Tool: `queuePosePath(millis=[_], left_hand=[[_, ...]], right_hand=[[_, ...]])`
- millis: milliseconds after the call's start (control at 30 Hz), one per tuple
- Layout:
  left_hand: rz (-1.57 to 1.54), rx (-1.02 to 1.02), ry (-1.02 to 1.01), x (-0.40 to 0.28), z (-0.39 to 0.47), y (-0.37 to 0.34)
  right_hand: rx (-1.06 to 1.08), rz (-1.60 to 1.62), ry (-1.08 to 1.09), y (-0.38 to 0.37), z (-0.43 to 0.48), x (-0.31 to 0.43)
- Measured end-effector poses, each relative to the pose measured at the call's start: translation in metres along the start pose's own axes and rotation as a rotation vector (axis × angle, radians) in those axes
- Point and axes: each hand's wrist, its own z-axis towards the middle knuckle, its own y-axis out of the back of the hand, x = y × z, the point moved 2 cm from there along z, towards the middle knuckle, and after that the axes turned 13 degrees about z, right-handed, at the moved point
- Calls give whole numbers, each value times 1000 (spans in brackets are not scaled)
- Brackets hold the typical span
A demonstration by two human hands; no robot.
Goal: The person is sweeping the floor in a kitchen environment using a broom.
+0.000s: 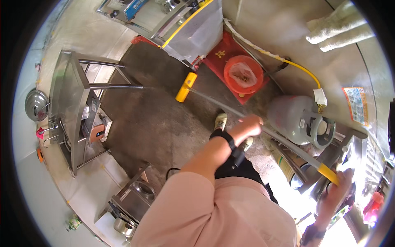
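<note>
A floor-cleaning tool, a mop or squeegee, slants across the view. Its yellow head (186, 87) is over the dark concrete floor, and a long grey metal pole (288, 146) runs back to a yellow grip end (328, 173). Around the middle of the pole my left hand (251, 125) is closed, just above my shoes. My right hand (341, 182) holds the yellow grip end; glare and blur hide some of its fingers. Whether the head touches the floor, I cannot tell.
Beyond the pole stand a red bin (243, 75) with a plastic liner, on a red mat (216, 57), and a grey gas cylinder (293, 119). Steel tables flank the floor, one at left (71, 114) and one at the top (197, 34). A yellow hose (301, 69) crosses the wall.
</note>
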Motion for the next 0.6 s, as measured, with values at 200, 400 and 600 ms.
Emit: queuePosePath(millis=[200,400,600], left_hand=[[131,-80,-25,59,6,-9],[78,105,-45,-63,20,-33],[166,-21,-24,-20,29,-17]], right_hand=[[-91,903,-665,-40,-9,-1],[-240,911,-758,71,-6,-56],[-267,780,-592,14,-5,-64]])
